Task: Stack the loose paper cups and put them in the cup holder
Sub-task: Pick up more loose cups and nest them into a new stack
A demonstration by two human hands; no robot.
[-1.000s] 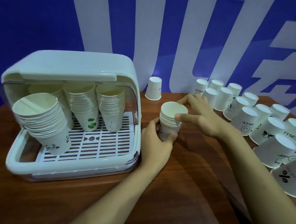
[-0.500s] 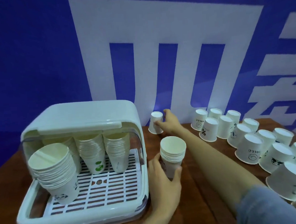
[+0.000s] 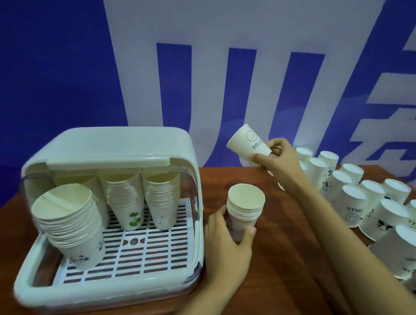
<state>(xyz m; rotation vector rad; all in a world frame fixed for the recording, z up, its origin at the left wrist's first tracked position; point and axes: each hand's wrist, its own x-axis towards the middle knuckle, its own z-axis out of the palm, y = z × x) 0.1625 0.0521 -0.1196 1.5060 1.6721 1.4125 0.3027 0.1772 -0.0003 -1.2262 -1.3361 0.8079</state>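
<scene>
My left hand (image 3: 228,243) grips the base of a short upright stack of paper cups (image 3: 244,206) standing on the wooden table, just right of the cup holder (image 3: 117,283). My right hand (image 3: 276,159) holds a single "HELLO" paper cup (image 3: 247,142) in the air above and behind that stack, tilted with its mouth to the upper left. The pale green holder stands open at the left, with several tall cup stacks (image 3: 69,223) leaning on its white slatted rack. Several loose cups (image 3: 353,203) stand upside down at the right.
The wooden table (image 3: 282,274) runs under everything; its back edge meets a blue and white wall banner (image 3: 220,59). The upside-down cups crowd the right side down to the frame's corner. Bare wood shows between the holder and my right forearm.
My right hand reached to the lone cup at the back of the table, took it and lifted it into the air. The left hand stayed on the stack. The head camera tilted up.
</scene>
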